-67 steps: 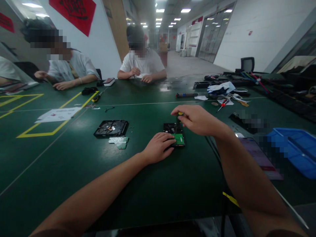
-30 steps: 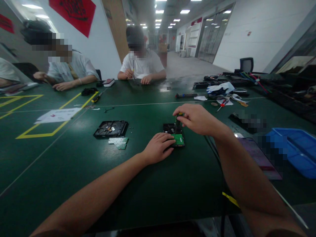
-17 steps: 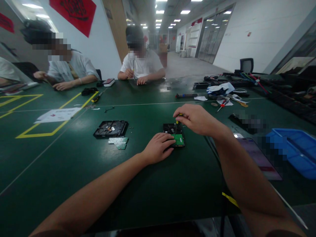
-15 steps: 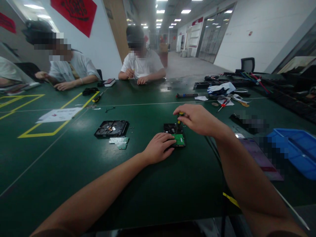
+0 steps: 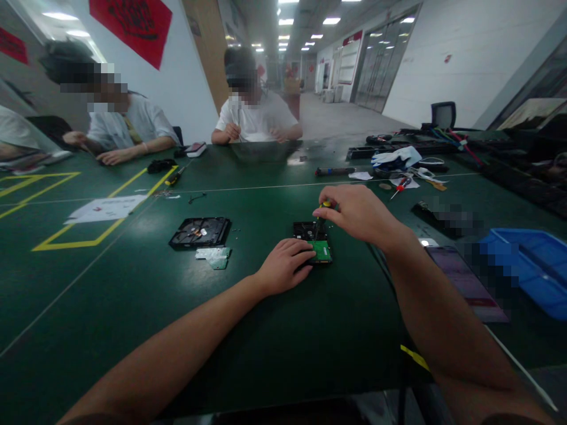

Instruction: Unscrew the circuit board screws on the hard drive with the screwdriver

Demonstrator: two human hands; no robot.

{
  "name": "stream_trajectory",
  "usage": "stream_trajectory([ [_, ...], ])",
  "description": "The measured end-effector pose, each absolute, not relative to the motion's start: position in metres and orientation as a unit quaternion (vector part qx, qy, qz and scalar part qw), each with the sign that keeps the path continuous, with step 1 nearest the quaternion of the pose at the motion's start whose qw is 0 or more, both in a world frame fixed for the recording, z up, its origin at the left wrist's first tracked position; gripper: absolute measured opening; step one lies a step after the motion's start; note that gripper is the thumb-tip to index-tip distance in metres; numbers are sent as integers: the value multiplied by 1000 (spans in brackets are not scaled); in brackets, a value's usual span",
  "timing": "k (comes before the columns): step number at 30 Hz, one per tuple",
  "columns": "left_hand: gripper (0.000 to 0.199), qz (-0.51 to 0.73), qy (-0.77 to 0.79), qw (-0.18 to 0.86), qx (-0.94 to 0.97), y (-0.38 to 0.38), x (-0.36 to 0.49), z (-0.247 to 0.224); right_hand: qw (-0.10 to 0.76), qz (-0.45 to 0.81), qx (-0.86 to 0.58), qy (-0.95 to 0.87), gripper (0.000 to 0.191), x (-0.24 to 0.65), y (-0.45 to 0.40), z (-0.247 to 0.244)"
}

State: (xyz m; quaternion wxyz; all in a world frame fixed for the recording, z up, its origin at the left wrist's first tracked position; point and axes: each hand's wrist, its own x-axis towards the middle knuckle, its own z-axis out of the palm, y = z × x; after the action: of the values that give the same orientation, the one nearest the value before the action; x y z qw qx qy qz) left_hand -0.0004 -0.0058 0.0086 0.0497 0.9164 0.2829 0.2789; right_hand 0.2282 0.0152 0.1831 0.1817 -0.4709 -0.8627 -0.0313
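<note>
A black hard drive with a green circuit board (image 5: pixel 322 251) lies on the dark green table. My left hand (image 5: pixel 286 265) rests over its left side, fingers on the board's edge, pressing or gripping the drive. Above the drive, my right hand (image 5: pixel 349 209) is closed around the yellow and black handle of a screwdriver (image 5: pixel 326 205). Its shaft points down at the drive, where the tip is too small to make out. To the left lie a second black hard drive (image 5: pixel 200 232) and a detached circuit board (image 5: pixel 213 257), with tiny screws beside them.
A blue tray (image 5: pixel 527 265) and a purple flat item (image 5: pixel 465 280) lie at the right. Beyond are gloves (image 5: pixel 396 158), a red screwdriver (image 5: pixel 401 185) and cables. Papers (image 5: pixel 106 208) lie at the left. Two people sit across the table.
My right hand has turned slightly on the screwdriver, whose handle leans more to the right. My left hand stays on the drive. The hands of the person opposite have shifted.
</note>
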Motion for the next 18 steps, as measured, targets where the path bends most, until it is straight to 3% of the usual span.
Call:
stream_trajectory([
  [3,35,279,281,50,917,-6,-1,8,187,-11,-456,-870,14,230,17,182],
  [8,36,277,282,46,917,-6,-1,7,210,41,-414,-885,25,232,16,178],
  [15,36,280,280,47,917,-6,-1,8,207,37,-401,-892,16,228,16,181],
  [18,36,276,282,52,917,-6,-1,9,206,58,-389,-896,23,228,16,181],
])
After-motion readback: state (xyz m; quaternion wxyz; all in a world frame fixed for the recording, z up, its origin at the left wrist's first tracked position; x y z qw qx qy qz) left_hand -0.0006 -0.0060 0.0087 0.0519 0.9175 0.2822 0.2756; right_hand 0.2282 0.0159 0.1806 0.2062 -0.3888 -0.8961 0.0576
